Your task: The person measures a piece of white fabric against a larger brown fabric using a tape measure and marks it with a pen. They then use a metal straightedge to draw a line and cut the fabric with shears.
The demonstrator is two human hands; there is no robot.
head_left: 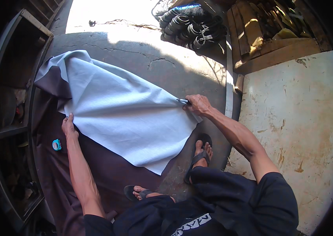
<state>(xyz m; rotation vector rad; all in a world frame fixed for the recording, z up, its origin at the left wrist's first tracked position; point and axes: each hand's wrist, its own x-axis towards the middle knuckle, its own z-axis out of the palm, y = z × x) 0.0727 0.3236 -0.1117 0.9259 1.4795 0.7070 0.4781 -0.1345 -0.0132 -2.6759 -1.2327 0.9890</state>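
Both hands engaged: your left hand (69,128) lies flat on the pale sheet's (123,114) left edge, your right hand (198,104) grips scissors (183,101) at its right edge, cut seemingly barely started.

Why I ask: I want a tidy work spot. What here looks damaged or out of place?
The concrete floor is cracked near the top of the view. The pale blue sheet has its far left corner folded back, showing a dark underside. A small blue tape measure lies loose beside the left hand.
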